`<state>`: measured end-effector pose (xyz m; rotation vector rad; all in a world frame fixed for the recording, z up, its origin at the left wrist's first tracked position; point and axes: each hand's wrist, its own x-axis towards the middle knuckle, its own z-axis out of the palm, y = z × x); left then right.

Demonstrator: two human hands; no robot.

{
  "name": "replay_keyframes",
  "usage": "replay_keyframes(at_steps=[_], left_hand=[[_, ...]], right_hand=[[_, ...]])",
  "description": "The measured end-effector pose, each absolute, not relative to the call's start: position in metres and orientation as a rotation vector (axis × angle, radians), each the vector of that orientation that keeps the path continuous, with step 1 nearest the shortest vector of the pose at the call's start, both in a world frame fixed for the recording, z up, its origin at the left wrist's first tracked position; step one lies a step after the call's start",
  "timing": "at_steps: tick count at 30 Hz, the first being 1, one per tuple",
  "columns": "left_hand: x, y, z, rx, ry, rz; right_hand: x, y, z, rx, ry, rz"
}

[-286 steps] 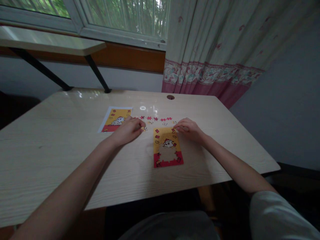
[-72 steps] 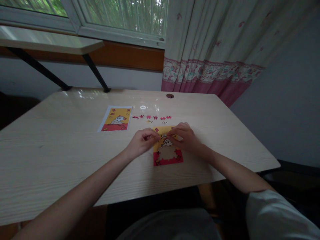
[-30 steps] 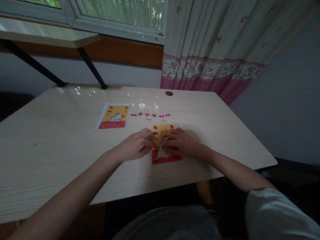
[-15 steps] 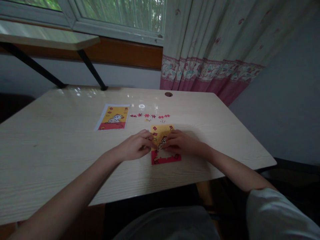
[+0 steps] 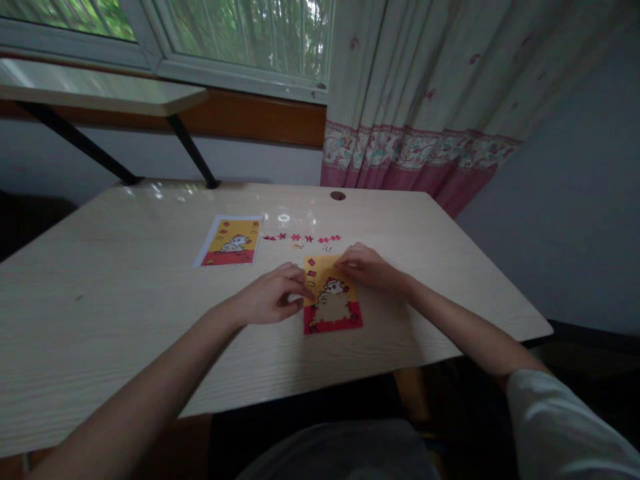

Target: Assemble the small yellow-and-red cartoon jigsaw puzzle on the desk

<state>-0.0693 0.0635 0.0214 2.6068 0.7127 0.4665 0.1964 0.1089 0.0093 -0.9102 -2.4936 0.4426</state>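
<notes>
A jigsaw puzzle [image 5: 332, 326] with a yellow top and a red bottom lies flat on the desk in front of me. It shows a white cartoon animal, and a bare gap runs across its lower middle. My left hand [image 5: 274, 294] rests at the puzzle's left edge, index finger stretched onto it and thumb apart, with nothing held. Over its upper right corner hovers my right hand [image 5: 371, 268], fingers loosely extended to the left and no piece visible in them. Several loose red puzzle pieces [image 5: 296, 237] lie in a row beyond the puzzle, with paler pieces [image 5: 327, 249] just nearer.
A printed reference picture [image 5: 232, 243] of the same design lies left of the pieces. The pale wooden desk [image 5: 140, 313] has a round cable hole [image 5: 338, 196] at its back edge. A raised shelf [image 5: 105, 87] stands back left; a curtain [image 5: 380, 147] hangs behind.
My right hand has lifted from the puzzle's middle and moved up and right, uncovering the animal's face and the gap. My left hand stays at the left edge. The view has tilted slightly up.
</notes>
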Motion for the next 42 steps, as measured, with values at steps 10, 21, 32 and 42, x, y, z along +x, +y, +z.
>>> replay_keyframes(at_steps=[10,21,32,42], left_hand=[[-0.069,0.064,0.02,2.608,0.832,0.414],[-0.073,0.07,0.012,2.715,0.972,0.449],[-0.074,0.075,0.003,2.73,1.021,0.462],[-0.051,0.07,0.008,2.392,0.982,0.994]], right_hand=[[0.177,0.161,0.015,-1.194,-2.516,0.28],[0.172,0.174,0.017,-1.243,-2.546,0.517],[0.205,0.132,0.011,-1.165,-2.186,0.88],[0.196,0.095,0.003,-0.994,-1.961,1.036]])
